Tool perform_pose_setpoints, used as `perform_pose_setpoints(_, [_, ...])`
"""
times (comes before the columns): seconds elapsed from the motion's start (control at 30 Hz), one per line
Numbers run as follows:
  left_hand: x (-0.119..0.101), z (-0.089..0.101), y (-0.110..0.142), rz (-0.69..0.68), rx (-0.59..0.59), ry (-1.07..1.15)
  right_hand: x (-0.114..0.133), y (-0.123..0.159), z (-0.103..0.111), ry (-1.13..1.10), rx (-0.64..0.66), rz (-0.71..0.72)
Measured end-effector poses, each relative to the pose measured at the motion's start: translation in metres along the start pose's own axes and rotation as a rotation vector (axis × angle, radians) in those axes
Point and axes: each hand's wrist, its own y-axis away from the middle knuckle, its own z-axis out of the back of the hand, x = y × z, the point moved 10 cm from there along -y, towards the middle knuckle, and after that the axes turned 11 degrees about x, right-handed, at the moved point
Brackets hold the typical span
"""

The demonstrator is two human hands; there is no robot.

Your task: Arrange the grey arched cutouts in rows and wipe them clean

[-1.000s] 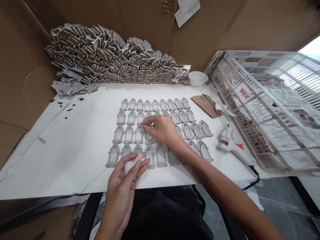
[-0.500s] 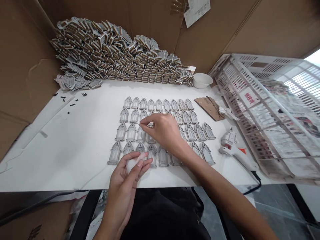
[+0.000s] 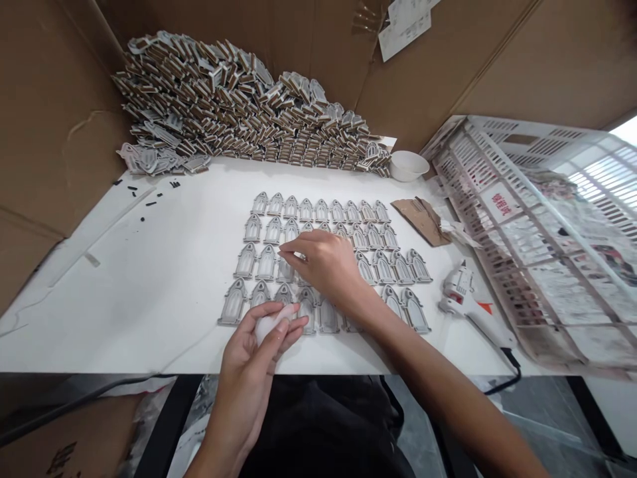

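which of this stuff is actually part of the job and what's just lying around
In use: left hand holding a white wad; right hand at the rows of arched grey pieces; stacked pile of those pieces.
Lying about: hot glue gun; white bowl; cardboard scrap; plastic crate.

A craft workshop, with piled arched cutouts (image 3: 239, 113) and a glue gun (image 3: 462, 299).

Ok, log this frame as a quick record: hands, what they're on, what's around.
left hand: holds white wad, material unclear
right hand: fingers over rows of grey arch-shaped pieces
beside: hot glue gun, white bowl, cardboard scrap
behind: heaped arch pieces
right edge: plastic crate
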Motion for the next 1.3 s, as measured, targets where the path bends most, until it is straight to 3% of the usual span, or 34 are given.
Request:
perform_pose_setpoints(0.3, [-0.001,0.001,0.001,-0.001,-0.013,-0.007,-0.023,0.009,0.012,-0.326,-0.004,-0.027])
perform_pose_setpoints(0.47, [-0.002,0.001,0.001,-0.004,-0.018,-0.017,-0.054,0.013,0.013,-0.464,0.147,-0.092])
perform_pose_setpoints(0.6, [0.000,0.001,0.001,0.003,-0.024,-0.035,-0.072,0.015,-0.001,-0.620,0.266,-0.139])
perform_pose_setpoints(0.73, [0.000,0.002,0.000,-0.010,-0.020,-0.035,-0.074,0.015,-0.013,-0.702,0.307,-0.165])
perform_pose_setpoints(1.3, [0.000,0.001,0.000,-0.015,-0.015,-0.033,-0.069,0.013,-0.012,-0.642,0.268,-0.117])
